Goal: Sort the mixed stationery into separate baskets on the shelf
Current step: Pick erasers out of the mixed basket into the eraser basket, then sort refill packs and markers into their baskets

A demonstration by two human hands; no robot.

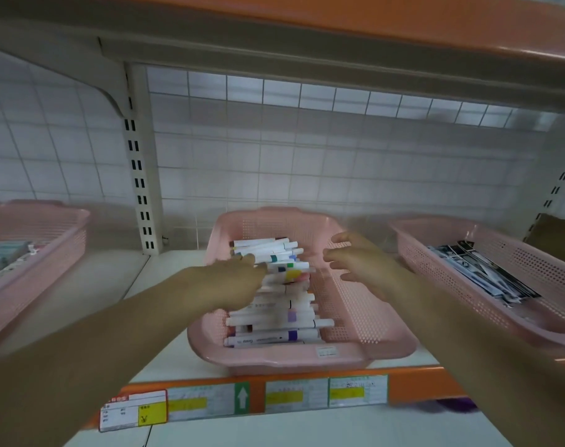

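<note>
Far left of my left hand: pink left basket [65, 227] on the shelf [165, 285], holding pale boxed items [3, 256], too blurred to identify.

Left hand [239, 279]: reaches in over the left wall of the middle basket [274, 359]. Fingertips lie on the markers [274, 321]. Motion blur here; I cannot tell whether it pinches one or only touches the pile.

Markers: white barrels with coloured bands, stacked crosswise along the left side of the middle basket, under and just right of the left hand.

Right hand [362, 262]: over the bare right half of the same basket, fingers loosely spread and slightly curled, released, nothing in it. Apart from the markers.

Right of the right hand: right basket [436, 240] with black-and-white packets [481, 272].

Below both hands: price labels [294, 396] on the orange shelf edge.
</note>
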